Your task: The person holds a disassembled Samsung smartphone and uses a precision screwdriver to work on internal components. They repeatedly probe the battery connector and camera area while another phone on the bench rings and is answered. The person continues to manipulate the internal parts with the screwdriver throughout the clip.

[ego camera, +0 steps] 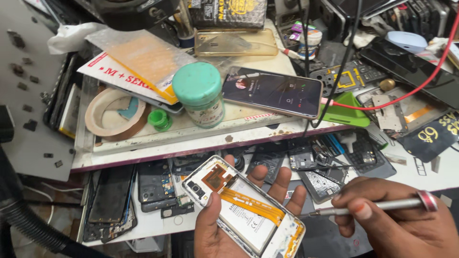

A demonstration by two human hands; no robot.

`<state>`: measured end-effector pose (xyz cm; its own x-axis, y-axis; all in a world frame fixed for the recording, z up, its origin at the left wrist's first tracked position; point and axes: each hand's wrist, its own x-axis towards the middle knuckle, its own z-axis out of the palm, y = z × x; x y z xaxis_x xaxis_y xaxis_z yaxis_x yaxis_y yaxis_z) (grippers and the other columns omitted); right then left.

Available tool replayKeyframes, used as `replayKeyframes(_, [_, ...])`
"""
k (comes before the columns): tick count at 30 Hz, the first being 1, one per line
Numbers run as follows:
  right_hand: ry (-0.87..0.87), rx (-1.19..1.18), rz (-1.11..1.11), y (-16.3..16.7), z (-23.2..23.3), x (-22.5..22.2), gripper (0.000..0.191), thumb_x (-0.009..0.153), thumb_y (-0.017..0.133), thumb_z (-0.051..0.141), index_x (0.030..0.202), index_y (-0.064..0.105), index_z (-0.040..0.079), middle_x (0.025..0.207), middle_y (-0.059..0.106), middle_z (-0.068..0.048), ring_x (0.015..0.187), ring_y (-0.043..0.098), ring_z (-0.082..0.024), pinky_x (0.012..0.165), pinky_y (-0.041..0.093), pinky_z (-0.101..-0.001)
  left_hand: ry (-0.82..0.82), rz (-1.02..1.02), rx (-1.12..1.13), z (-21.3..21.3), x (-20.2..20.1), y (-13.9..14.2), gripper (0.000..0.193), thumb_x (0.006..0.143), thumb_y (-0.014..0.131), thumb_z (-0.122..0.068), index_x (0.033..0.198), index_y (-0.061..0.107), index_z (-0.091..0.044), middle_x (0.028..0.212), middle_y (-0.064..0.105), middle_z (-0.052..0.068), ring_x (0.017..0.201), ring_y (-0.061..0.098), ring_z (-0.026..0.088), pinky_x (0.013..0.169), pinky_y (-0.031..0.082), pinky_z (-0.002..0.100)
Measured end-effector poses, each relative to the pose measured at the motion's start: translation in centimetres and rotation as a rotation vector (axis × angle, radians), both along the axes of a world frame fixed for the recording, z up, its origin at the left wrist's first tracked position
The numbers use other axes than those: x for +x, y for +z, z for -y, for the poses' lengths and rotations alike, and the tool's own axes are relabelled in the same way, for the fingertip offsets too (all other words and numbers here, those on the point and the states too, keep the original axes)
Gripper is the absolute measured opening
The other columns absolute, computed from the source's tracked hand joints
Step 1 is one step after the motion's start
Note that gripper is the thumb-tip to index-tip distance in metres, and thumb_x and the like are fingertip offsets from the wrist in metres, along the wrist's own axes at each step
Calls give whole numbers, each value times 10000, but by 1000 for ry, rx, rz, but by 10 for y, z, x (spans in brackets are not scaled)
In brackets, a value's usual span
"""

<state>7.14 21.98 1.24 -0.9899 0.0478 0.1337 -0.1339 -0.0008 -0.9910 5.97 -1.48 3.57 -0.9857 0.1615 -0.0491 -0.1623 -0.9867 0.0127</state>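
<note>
The left hand (224,224) is cradling an opened smartphone (244,208) with its back cover off, fingers curled under and around its edges, holding it low in front of the near edge of the bench (430,177), with its white battery (246,222) and orange flex cable (253,200) facing up. The right hand (397,224) is pinching a slim metal screwdriver (377,205) between thumb and fingers, its tip pointing toward the phone's right side but not yet touching it. To do this well, the phone is best kept level and braced while the tip is seated squarely and kept clear of the flex cable. On the raised shelf (191,138) behind, a green-lidded jar (200,95) is standing closed, its contents hidden, beside a small green cap (160,119) and a lit smartphone (272,91); a shallow round dish (114,114) is holding scraps near the shelf's left end.
</note>
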Motion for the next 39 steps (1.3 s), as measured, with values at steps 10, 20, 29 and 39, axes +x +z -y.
replayKeyframes(10, [-23,-61,-67,4,11,2,206,980,694,72,977,704,-134,850,660,-265,717,638,-311,533,583,-425,-3,-17,-24,0,1,3,682,905,569,-424,1549,417,-262,1324,564,195,1236,544,419,1076,392,697])
replayKeyframes(20, [21,-64,-55,3,6,0,204,999,658,68,991,695,-133,882,635,-264,718,648,-309,545,576,-434,-10,50,-56,4,1,7,639,891,562,-419,1505,470,-269,1275,591,185,1185,576,401,1036,430,678])
replayKeyframes(29, [31,-77,-32,-4,0,1,194,1010,641,54,997,686,-134,913,626,-277,740,644,-326,521,570,-439,23,116,-75,8,-1,8,644,853,574,-424,1478,503,-284,1259,610,170,1206,592,389,1021,438,657])
replayKeyframes(39, [38,-82,9,-11,-4,-3,188,1007,643,45,994,684,-138,916,623,-284,743,627,-339,515,570,-449,59,120,-73,8,-2,6,659,846,572,-446,1482,500,-290,1261,603,179,1198,599,395,1012,429,673])
